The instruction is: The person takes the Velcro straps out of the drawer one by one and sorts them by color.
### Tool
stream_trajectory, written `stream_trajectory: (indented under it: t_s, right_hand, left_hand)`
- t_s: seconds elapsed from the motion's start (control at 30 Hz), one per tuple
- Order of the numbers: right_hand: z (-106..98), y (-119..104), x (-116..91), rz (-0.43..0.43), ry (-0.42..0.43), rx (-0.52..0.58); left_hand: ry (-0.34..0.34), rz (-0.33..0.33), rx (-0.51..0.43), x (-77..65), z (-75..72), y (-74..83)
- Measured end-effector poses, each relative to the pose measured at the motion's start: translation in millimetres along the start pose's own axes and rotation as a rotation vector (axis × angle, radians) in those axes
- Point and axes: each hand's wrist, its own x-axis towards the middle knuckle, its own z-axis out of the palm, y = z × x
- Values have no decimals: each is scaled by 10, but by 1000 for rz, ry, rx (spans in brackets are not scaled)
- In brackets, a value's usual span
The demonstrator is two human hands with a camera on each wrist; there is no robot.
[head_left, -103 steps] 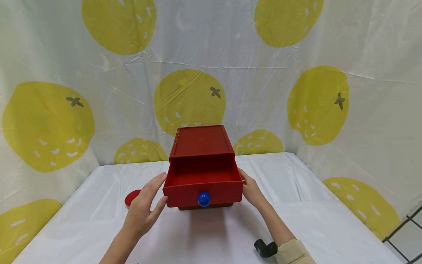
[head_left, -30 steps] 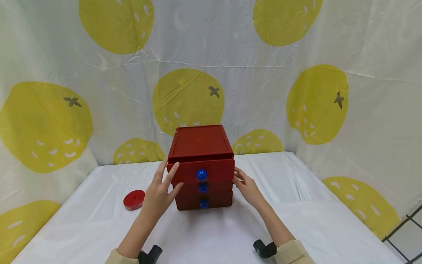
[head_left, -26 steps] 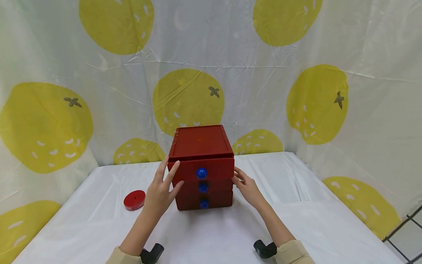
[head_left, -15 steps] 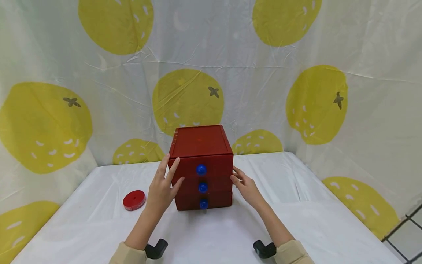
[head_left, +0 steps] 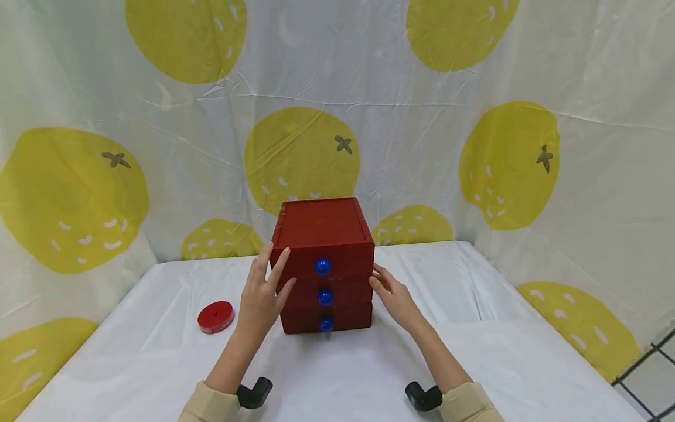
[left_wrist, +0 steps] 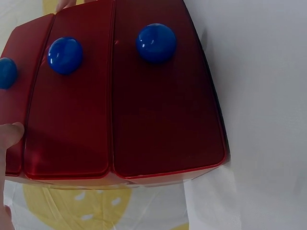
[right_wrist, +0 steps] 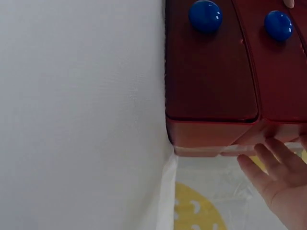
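Note:
In the middle of the table stands a red drawer cabinet (head_left: 323,225) with three drawers, one above another, each with a round blue knob (head_left: 325,297). All three drawer fronts sit flush. My left hand (head_left: 259,302) is at the upper left front corner, fingers spread and straight, fingertips against the top drawer front (head_left: 300,262). The left wrist view shows the thumb (left_wrist: 10,134) at the seam below the top drawer. My right hand (head_left: 398,302) is at the cabinet's right side, fingers extended along it; the right wrist view shows the fingers (right_wrist: 273,163) right at that side wall.
A flat red roll of tape or ribbon (head_left: 215,317) lies left of the cabinet on the white-covered table (head_left: 495,351). Black angled pieces (head_left: 255,392) show beside both wrists. A white curtain with yellow fruit prints (head_left: 411,135) hangs behind.
The top drawer, pulled out far at first, has slid back in until flush with the others. My left hand moved forward with it; my right hand stayed by the side.

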Motion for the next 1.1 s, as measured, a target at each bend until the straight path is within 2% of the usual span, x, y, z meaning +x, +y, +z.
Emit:
stream_trajectory:
  t_s: [0.23, 0.53, 0.8, 1.1]
  right_hand:
    - [45, -37, 3, 4, -20, 188]
    - [81, -22, 15, 48, -22, 287]
    - [47, -56, 17, 126, -96, 434]
    - [39, -23, 28, 140, -100, 449]
  left_hand:
    - [0, -15, 2, 6, 0, 12]
    - [-4, -30, -6, -17, 15, 5]
    - [-1, -37, -7, -23, 9, 2]
    - [-9, -57, -3, -23, 2, 10]
